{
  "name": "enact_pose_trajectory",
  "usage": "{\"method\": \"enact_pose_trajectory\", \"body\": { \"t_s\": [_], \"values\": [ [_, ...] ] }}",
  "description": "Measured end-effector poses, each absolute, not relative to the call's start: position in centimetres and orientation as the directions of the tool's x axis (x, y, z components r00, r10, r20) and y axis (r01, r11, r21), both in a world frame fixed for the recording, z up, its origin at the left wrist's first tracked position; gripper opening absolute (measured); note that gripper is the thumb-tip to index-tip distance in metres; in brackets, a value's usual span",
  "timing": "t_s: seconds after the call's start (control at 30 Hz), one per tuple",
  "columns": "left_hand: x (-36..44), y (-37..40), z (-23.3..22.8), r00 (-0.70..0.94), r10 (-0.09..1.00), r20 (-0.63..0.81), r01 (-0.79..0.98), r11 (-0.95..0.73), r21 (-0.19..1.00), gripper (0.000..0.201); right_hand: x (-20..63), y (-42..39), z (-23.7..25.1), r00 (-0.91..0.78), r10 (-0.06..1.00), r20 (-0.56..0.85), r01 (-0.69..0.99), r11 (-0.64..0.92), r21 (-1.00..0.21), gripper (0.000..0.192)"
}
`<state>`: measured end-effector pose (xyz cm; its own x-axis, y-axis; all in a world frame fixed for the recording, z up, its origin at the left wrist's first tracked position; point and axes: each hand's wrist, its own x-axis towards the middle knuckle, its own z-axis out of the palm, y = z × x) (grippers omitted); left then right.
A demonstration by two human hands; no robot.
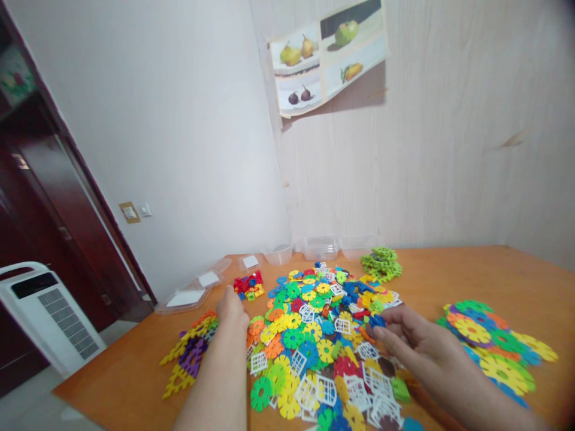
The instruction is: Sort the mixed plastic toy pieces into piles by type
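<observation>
— Looking from the head camera: where are the hands?

— The left hand (232,311) rests at the 9 o'clock edge of the pile (323,335) of plastic discs on the bench (449,275); whether its fingers are open or curled I cannot tell. The right hand (417,344) sits at 3 o'clock, fingers pinching a blue disc (376,321).

— What else?

— A purple-yellow build (191,353) lies at 8 o'clock, a green stack (381,263) at 1 o'clock, and a flat disc sheet (494,347) far right.
</observation>
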<state>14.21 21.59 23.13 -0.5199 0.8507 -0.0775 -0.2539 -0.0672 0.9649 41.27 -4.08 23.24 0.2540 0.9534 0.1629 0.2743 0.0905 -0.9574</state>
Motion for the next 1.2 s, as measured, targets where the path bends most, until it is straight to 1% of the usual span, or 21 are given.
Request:
{"method": "enact_pose_trajectory", "body": {
  "t_s": [0.1, 0.17, 0.23, 0.27, 0.3, 0.33, 0.4, 0.5, 0.57, 0.67, 0.73, 0.8, 0.87, 0.93, 1.0, 1.03, 1.1, 1.13, 1.2],
  "values": [
    [15.5, 20.4, 24.0, -0.490, 0.871, 0.020, -0.177, -0.122, 0.977, 0.017, 41.3, -3.7, 22.3, 0.273, 0.947, 0.172, 0.279, 0.093, -0.956, 0.035],
    [16.9, 18.8, 25.0, -0.397, 0.914, 0.085, -0.145, -0.154, 0.977, 0.021, 41.4, -3.4, 21.7, 0.295, 0.936, 0.190, 0.323, 0.090, -0.942, 0.032],
    [18.6, 16.5, 26.0, -0.202, 0.970, 0.134, -0.123, -0.161, 0.979, 0.028, 41.4, -3.3, 21.2, 0.307, 0.926, 0.219, 0.376, 0.094, -0.922, 0.029],
    [19.5, 15.1, 26.5, 0.007, 0.983, 0.185, -0.057, -0.185, 0.981, 0.031, 41.4, -3.3, 21.1, 0.305, 0.923, 0.234, 0.392, 0.103, -0.914, 0.027],
    [20.3, 13.7, 26.9, 0.187, 0.960, 0.208, 0.006, -0.213, 0.977, 0.033, 41.4, -3.3, 21.1, 0.304, 0.919, 0.250, 0.398, 0.117, -0.910, 0.026],
    [21.1, 12.2, 27.2, 0.341, 0.919, 0.197, 0.048, -0.227, 0.973, 0.034, 41.3, -3.4, 21.1, 0.300, 0.916, 0.265, 0.397, 0.133, -0.908, 0.026],
    [22.6, 9.4, 27.4, 0.584, 0.803, 0.121, 0.094, -0.214, 0.972, 0.036, 41.1, -3.6, 21.2, 0.280, 0.917, 0.286, 0.397, 0.161, -0.904, 0.027],
    [24.1, 6.6, 26.9, 0.790, 0.612, 0.036, 0.091, -0.176, 0.980, 0.041, 41.0, -4.0, 21.3, 0.239, 0.920, 0.311, 0.444, 0.181, -0.877, 0.029],
    [24.7, 5.7, 26.3, 0.840, 0.542, 0.007, 0.102, -0.171, 0.980, 0.040, 41.1, -4.1, 21.2, 0.229, 0.918, 0.325, 0.502, 0.174, -0.847, 0.030],
    [25.1, 5.4, 25.9, 0.843, 0.537, -0.013, 0.124, -0.172, 0.977, 0.036, 41.0, -4.1, 21.1, 0.232, 0.911, 0.340, 0.558, 0.161, -0.814, 0.032],
    [25.2, 5.6, 25.9, 0.832, 0.554, -0.016, 0.123, -0.156, 0.980, 0.035, 40.9, -4.2, 21.3, 0.228, 0.915, 0.333, 0.551, 0.161, -0.819, 0.034],
    [25.1, 6.0, 26.1, 0.797, 0.604, 0.005, 0.104, -0.145, 0.984, 0.034, 40.7, -4.3, 21.7, 0.221, 0.923, 0.313, 0.531, 0.156, -0.833, 0.039],
    [24.6, 7.1, 26.5, 0.717, 0.695, 0.055, 0.048, -0.128, 0.991, 0.035, 40.8, -4.5, 22.1, 0.212, 0.934, 0.288, 0.527, 0.138, -0.838, 0.042],
    [23.5, 8.9, 27.0, 0.571, 0.813, 0.116, -0.040, -0.113, 0.993, 0.035, 41.0, -4.6, 22.3, 0.216, 0.936, 0.277, 0.537, 0.124, -0.835, 0.041],
    [21.8, 11.3, 27.4, 0.346, 0.926, 0.152, -0.137, -0.111, 0.984, 0.034, 41.3, -4.8, 22.4, 0.224, 0.932, 0.285, 0.552, 0.120, -0.826, 0.036],
    [20.9, 12.6, 27.5, 0.228, 0.962, 0.151, -0.190, -0.108, 0.976, 0.032, 41.4, -4.8, 22.4, 0.224, 0.930, 0.291, 0.563, 0.120, -0.817, 0.034],
    [18.8, 15.2, 27.5, -0.023, 0.995, 0.096, -0.270, -0.098, 0.958, 0.026, 41.6, -4.8, 22.3, 0.211, 0.932, 0.296, 0.592, 0.120, -0.797, 0.031],
    [17.8, 16.3, 27.3, -0.106, 0.991, 0.079, -0.276, -0.105, 0.955, 0.023, 41.6, -4.8, 22.3, 0.206, 0.932, 0.297, 0.607, 0.116, -0.786, 0.030],
    [16.2, 18.0, 26.7, -0.221, 0.974, 0.043, -0.276, -0.105, 0.956, 0.015, 41.6, -4.7, 22.2, 0.199, 0.932, 0.303, 0.630, 0.115, -0.768, 0.029]
  ]
}}
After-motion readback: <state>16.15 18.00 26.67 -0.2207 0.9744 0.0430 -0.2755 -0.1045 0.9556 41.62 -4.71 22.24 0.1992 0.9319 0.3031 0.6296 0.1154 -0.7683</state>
